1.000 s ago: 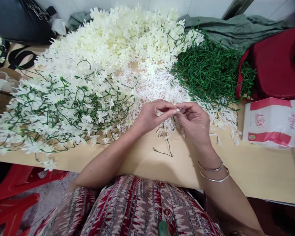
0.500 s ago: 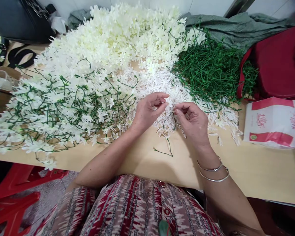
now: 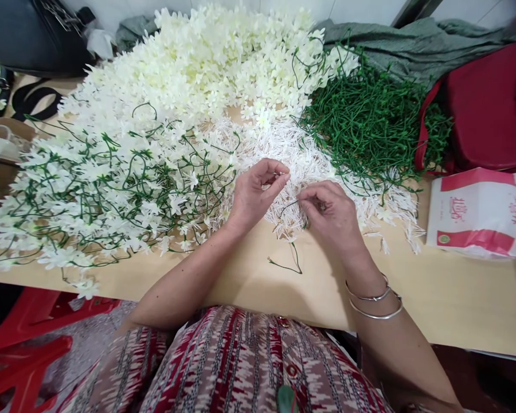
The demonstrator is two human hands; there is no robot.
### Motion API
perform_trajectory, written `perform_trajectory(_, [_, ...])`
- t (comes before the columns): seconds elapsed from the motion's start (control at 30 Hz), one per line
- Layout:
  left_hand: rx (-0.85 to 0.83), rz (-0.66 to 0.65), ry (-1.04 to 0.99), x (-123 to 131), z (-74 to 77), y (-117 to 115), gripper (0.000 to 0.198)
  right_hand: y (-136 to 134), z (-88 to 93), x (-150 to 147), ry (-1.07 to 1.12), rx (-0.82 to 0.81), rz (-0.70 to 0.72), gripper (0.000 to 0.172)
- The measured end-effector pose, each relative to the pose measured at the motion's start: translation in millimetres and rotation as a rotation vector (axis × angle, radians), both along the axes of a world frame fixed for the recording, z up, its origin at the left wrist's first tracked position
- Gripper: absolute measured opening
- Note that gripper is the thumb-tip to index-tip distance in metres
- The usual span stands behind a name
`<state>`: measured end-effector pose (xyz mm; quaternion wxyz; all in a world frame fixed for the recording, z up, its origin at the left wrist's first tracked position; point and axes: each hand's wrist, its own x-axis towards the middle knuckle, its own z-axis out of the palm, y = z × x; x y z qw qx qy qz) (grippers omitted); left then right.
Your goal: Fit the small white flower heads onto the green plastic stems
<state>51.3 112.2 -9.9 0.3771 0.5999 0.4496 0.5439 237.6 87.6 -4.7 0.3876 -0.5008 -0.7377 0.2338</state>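
Over the white stamens, my left hand is closed in a pinch, thumb against fingers. A small pale bit shows at its fingertips, too small to name. To its right, my right hand pinches a thin green plastic stem, which points left beneath the left fingertips. The hands are a little apart. A loose branched green stem lies on the table in front of them. On the left are heaped white artificial flowers with green stems.
White flower heads are piled at the back. Green stems form a heap at the right, beside a red bag. A white and red paper bag lies on the table. A black bag stands back left; red stools are below.
My hands have moved slightly apart and a little left. The white flower seen between the fingertips no longer shows there. The green stem in my right hand now points left.
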Motion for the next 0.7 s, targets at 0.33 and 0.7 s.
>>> perform_trajectory(0.33, [-0.002, 0.042, -0.053, -2.6, -1.8, 3.2, 0.012, 6.9, -4.2, 9.1, 0.380, 0.216, -0.453, 0.017])
perform_trajectory(0.7, [-0.108, -0.008, -0.116, 1.2, -3.1, 0.4, 0.016, -2.9, 5.3, -0.8, 0.170, 0.230, -0.203, 0.006])
